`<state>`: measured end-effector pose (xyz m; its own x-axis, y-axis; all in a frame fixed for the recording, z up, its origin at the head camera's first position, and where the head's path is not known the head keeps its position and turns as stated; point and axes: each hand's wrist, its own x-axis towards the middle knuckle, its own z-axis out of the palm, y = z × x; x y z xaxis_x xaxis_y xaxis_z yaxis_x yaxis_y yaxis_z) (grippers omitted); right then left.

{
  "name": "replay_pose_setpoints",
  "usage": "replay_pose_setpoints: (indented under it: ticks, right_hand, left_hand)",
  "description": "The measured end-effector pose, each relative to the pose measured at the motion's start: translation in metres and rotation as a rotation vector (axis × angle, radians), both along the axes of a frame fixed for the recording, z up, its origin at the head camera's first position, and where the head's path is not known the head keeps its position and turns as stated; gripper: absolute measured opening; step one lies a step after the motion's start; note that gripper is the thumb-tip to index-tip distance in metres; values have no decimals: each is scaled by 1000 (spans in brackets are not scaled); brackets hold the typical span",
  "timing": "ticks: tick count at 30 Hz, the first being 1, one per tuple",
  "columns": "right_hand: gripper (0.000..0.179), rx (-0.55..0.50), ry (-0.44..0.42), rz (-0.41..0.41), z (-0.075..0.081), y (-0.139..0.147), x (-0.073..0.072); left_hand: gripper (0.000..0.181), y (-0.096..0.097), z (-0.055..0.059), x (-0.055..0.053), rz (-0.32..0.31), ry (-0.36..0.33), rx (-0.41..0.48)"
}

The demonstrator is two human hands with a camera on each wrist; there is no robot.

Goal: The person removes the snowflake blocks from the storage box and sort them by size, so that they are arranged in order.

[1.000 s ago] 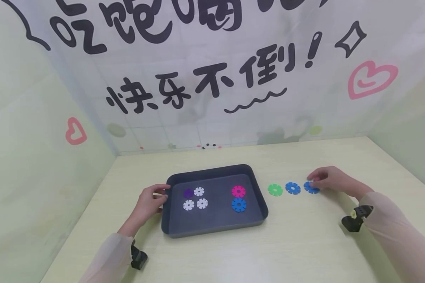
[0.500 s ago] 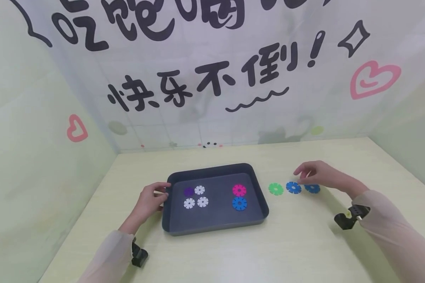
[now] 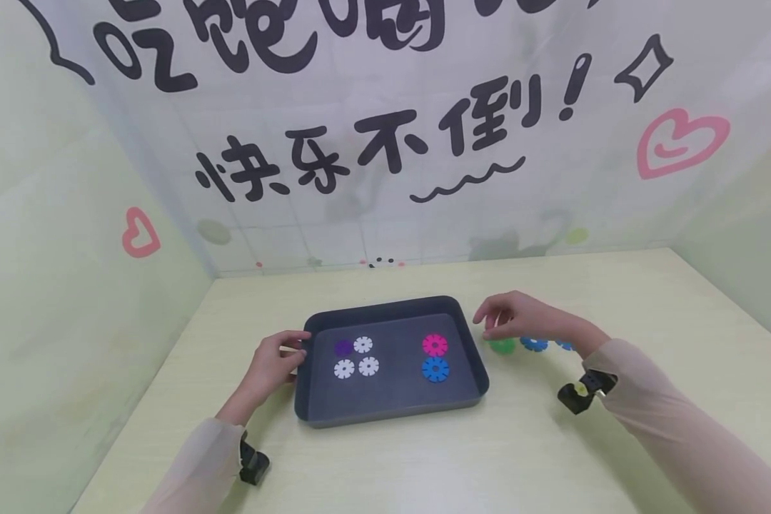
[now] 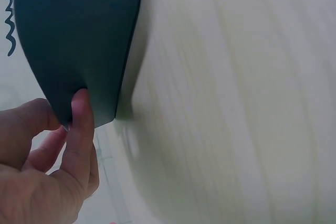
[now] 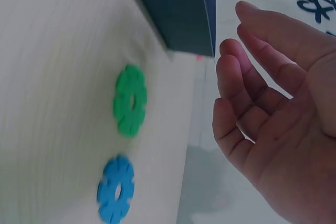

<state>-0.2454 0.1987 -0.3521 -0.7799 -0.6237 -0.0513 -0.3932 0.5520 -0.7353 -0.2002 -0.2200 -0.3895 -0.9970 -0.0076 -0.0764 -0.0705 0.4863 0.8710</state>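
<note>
Tray [image 3: 385, 396], one; discs [image 3: 429, 345], six inside, three outside. Left hand [image 3: 270, 366] pinches tray; right hand [image 3: 520, 318], relaxed, empty, hovers near green disc [image 5: 123, 103].

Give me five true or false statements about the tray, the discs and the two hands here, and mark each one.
1. The left hand grips the edge of the tray. True.
2. The right hand is holding a disc. False: it holds nothing, and the green disc lies on the table.
3. Four of the discs in the tray are white. False: three white discs lie there.
4. The tray holds a pink disc and a purple disc. True.
5. Every blue disc is in the tray. False: one blue disc is, but others lie outside it.
</note>
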Motion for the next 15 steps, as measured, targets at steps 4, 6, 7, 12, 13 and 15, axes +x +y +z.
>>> replay_pose_setpoints:
  ticks: [4, 6, 7, 12, 13, 15]
  right_hand:
    - [25, -23, -14, 47, 2, -18, -2]
    - [26, -27, -17, 68, 2, -26, -4]
    - [26, -29, -22, 77, 2, -30, -5]
    - [26, -12, -69, 99, 1, -48, -13]
    - [27, -4, -81, 102, 2, -51, -15]
    - [26, 15, -94, 114, 3, -57, -19]
  left_hand:
    - [36, 0, 0, 0, -2, -2, 5]
    - [37, 0, 0, 0, -4, 0, 7]
    - [37, 0, 0, 0, -5, 2, 4]
    - [37, 0, -1, 0, -3, 11, -4]
    - [37, 0, -1, 0, -2, 13, -5]
    - [37, -1, -2, 0, -2, 13, -3]
